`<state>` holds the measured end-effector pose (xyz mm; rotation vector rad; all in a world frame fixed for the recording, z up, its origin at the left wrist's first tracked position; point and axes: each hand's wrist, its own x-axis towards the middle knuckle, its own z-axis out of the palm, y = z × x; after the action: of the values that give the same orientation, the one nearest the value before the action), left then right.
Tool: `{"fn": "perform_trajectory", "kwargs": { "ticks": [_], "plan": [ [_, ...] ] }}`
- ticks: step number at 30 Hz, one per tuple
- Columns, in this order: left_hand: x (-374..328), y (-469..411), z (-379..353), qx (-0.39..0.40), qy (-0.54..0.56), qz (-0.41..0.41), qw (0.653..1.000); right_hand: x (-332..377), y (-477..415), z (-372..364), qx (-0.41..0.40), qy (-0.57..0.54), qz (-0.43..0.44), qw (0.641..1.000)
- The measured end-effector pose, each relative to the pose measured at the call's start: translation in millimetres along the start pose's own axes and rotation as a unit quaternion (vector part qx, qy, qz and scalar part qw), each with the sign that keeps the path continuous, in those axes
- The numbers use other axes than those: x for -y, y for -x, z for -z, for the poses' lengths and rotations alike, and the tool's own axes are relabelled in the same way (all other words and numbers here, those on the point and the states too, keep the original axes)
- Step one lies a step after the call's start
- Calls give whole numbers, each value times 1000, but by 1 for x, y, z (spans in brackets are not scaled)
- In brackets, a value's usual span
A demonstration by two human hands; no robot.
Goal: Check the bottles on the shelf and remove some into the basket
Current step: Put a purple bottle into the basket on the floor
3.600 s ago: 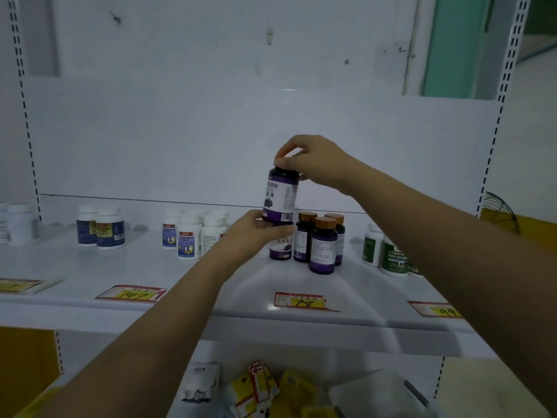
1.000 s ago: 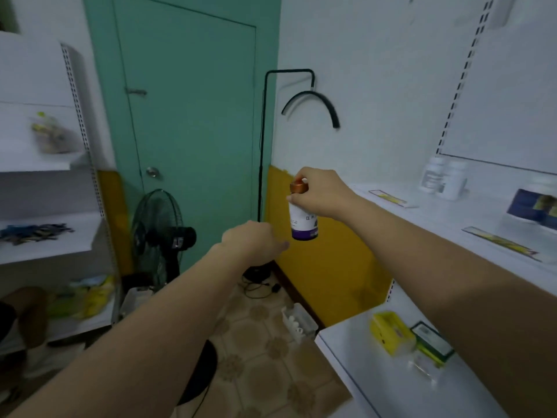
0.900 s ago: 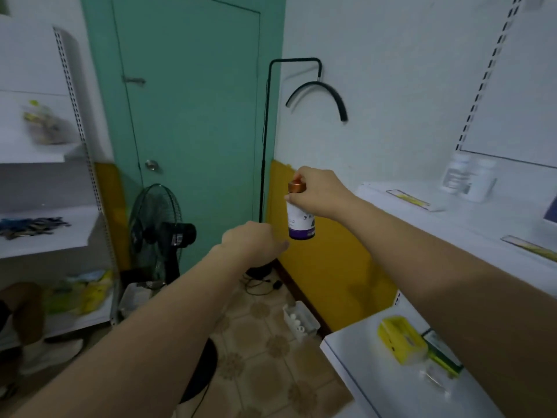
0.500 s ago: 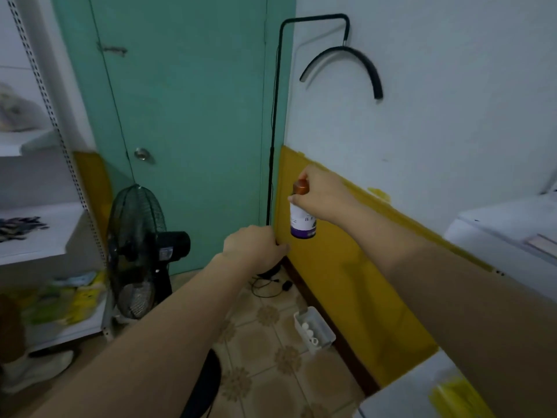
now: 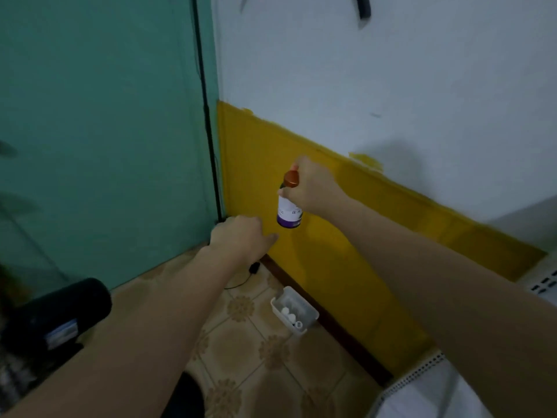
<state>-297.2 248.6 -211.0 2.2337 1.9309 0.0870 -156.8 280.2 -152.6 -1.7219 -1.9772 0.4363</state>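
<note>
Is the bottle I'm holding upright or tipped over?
Upright: the bottle hangs from the right hand, its brown cap on top and its purple base pointing down.

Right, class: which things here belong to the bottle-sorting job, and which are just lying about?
Job: brown-capped bottle, gripped by the right hand; white basket on the floor, white bottles inside it.
Lying about: black fan motor; green door; black cable on the floor.
</note>
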Motion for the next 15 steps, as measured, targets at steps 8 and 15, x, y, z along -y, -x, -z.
{"fn": "perform_trajectory", "kwargs": {
  "ticks": [8,15],
  "plan": [
    [4,-125,-65,43,-10,-64,997,-79,-81,-52,-3,13,-92,996],
    [-6,-217,-150,71,-1,-83,994,-167,-145,-112,19,-3,-143,990]
  ]
}}
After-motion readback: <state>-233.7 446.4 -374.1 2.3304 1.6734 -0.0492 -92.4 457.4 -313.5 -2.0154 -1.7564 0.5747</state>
